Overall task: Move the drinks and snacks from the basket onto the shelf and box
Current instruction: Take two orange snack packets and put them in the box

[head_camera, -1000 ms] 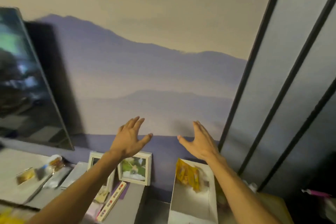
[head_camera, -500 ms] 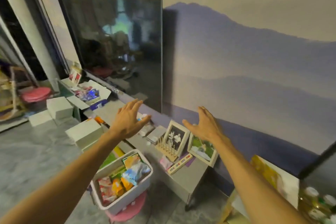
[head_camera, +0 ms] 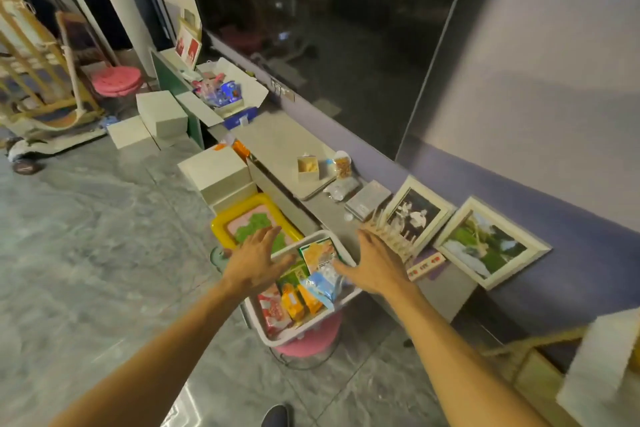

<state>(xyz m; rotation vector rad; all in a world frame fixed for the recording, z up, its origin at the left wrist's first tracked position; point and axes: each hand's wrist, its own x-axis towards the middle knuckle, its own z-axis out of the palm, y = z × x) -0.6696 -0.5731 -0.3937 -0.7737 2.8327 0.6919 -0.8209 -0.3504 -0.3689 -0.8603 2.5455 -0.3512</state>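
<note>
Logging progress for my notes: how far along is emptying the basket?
Done: a snack bag and small box sit on the shelf, possibly already moved. In hand: nothing; left hand and right hand hover open over the basket. Left: many packets fill the basket.

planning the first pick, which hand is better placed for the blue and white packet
Right, probably: the right hand is open, its thumb next to the blue and white packet; the left hand is over the opposite rim of the basket.
</note>
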